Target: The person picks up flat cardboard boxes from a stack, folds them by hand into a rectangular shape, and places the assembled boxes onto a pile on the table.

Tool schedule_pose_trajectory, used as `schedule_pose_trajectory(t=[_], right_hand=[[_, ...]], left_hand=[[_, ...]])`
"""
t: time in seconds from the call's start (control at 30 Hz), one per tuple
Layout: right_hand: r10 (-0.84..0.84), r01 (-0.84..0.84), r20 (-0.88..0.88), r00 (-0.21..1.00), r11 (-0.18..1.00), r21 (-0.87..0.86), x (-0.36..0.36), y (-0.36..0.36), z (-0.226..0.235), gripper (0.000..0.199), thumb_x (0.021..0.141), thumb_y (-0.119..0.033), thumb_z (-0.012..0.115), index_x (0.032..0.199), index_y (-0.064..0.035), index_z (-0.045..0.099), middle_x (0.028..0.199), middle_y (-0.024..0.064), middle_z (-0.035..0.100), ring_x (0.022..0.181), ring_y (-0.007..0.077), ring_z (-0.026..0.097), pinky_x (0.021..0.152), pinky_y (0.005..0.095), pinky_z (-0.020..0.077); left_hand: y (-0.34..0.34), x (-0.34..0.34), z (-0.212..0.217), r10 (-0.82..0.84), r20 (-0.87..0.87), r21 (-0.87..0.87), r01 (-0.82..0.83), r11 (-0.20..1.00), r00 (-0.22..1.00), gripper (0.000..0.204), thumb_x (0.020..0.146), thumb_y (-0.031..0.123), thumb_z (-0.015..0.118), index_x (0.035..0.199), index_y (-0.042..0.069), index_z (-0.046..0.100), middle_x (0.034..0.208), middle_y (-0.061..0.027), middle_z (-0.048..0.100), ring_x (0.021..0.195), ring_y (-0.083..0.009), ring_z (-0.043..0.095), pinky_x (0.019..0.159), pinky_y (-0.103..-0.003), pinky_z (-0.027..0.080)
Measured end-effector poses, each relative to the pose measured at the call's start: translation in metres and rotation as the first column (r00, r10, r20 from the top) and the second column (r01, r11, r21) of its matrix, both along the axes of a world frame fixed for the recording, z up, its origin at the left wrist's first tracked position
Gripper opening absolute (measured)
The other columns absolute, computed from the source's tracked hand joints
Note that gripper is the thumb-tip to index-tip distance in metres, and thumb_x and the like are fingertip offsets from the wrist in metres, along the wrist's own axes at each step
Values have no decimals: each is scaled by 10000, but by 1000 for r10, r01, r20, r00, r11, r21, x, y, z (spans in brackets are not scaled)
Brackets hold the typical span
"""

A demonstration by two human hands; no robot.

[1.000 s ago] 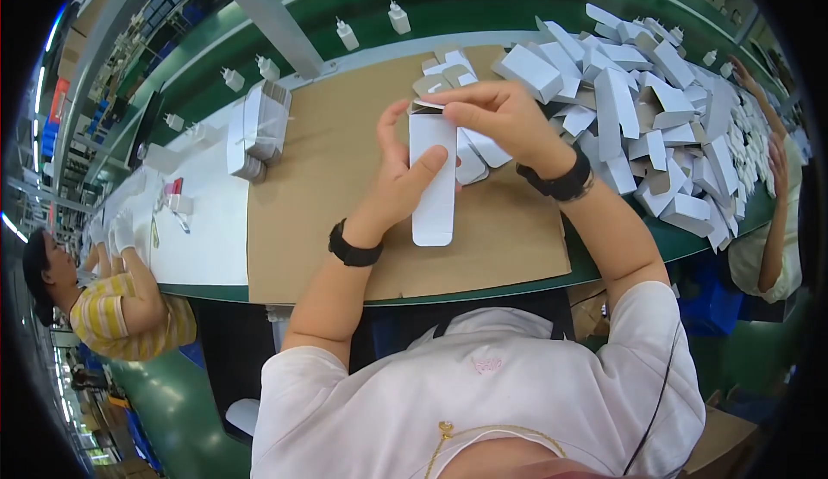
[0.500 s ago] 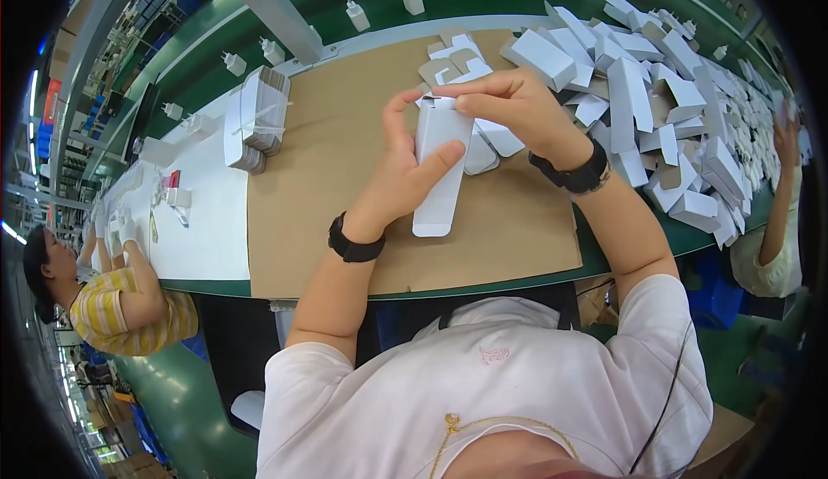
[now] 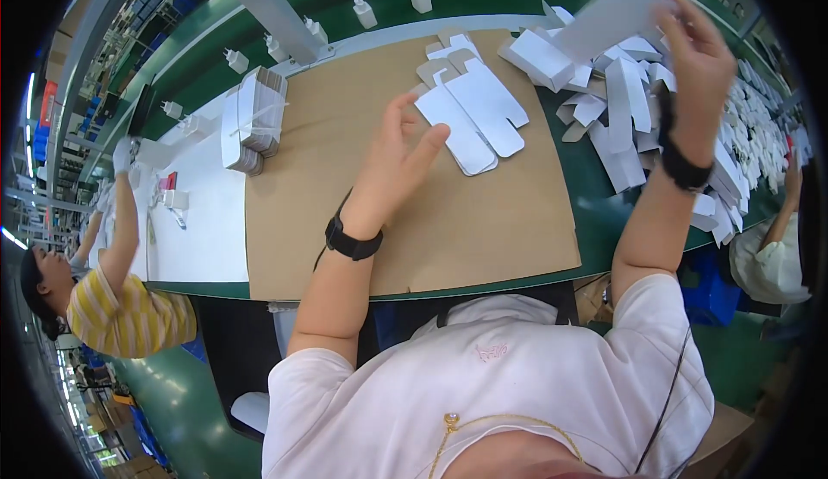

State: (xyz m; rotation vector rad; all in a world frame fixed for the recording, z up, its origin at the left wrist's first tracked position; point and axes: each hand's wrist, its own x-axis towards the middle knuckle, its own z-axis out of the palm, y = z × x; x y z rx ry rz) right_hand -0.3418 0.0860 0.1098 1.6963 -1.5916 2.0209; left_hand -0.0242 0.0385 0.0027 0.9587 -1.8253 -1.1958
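My right hand (image 3: 695, 56) is raised at the upper right, holding a folded white carton (image 3: 614, 13) over a heap of finished white cartons (image 3: 642, 108). My left hand (image 3: 395, 162) hovers open above the brown cardboard sheet (image 3: 414, 212), fingers spread, holding nothing. Just beyond its fingertips lie a few flat white carton blanks (image 3: 473, 110) on the sheet. Both wrists wear a black band.
A strapped bundle of flat blanks (image 3: 250, 121) stands at the sheet's left edge. White charger plugs (image 3: 365, 11) sit along the green belt at the back. One person in a striped shirt (image 3: 121, 311) works at the left, another person (image 3: 772, 246) at the right.
Both hands were together folding one white carton over the sheet. Now the right hand has carried it up to the right, and the left hand has let go and opened.
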Motion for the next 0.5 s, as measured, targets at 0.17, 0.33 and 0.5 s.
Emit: schedule_pose_trajectory(t=[0.17,0.33,0.5], right_hand=[[-144,164,-490,860,986,-2,1,-19,-14,289,812,-211,614,1073,-85,626,946,86,653,841,152,619,707,250,476],[471,35,-497,729,699,714,110,-44,-95,567,710,-281,675,1189,-39,494,842,229,614,811,360,594,742,413,454],[451,47,-474,756,685,727,104,-49,-111,686,610,-277,741,1178,-50,432,843,238,584,812,385,549,770,395,431]], left_hand=[[0,-12,-22,295,579,-439,-14,898,760,452,803,260,614,1159,1,511,1128,-188,536,1036,-360,458,910,-404,373],[-4,-10,-38,197,566,-427,80,901,801,474,769,255,629,1122,-45,533,1157,-223,499,1107,-398,391,949,-442,329],[1,-14,-40,234,562,-510,111,853,793,469,758,235,638,1121,-45,536,1200,-223,475,1119,-400,383,957,-454,322]])
